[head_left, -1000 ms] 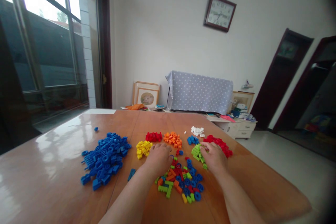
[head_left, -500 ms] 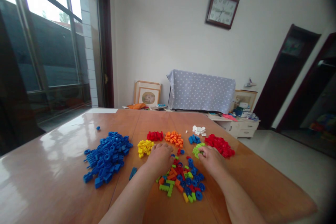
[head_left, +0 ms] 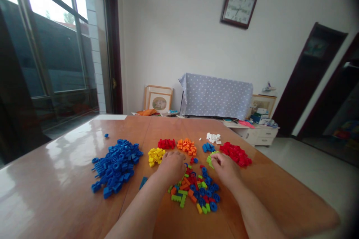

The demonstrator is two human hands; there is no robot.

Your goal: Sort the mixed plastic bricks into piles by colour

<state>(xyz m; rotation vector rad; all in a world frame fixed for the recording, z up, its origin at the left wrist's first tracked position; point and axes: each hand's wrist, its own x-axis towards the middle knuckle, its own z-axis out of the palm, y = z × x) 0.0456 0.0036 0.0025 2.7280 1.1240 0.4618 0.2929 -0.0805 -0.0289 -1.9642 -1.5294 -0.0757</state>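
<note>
On the tabletop [head_left: 56,168], small brick piles [head_left: 186,146] are lying at twelve o'clock from the mixed heap [head_left: 193,190], a big pile [head_left: 116,166] at nine.

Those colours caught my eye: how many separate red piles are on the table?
2: a small red pile behind the yellow pile, and a bigger red pile beyond the right hand.

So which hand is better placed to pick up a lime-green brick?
The right hand, probably: its fingers are right at the lime-green bricks, while the left hand sits farther off, beside the yellow bricks.
</note>
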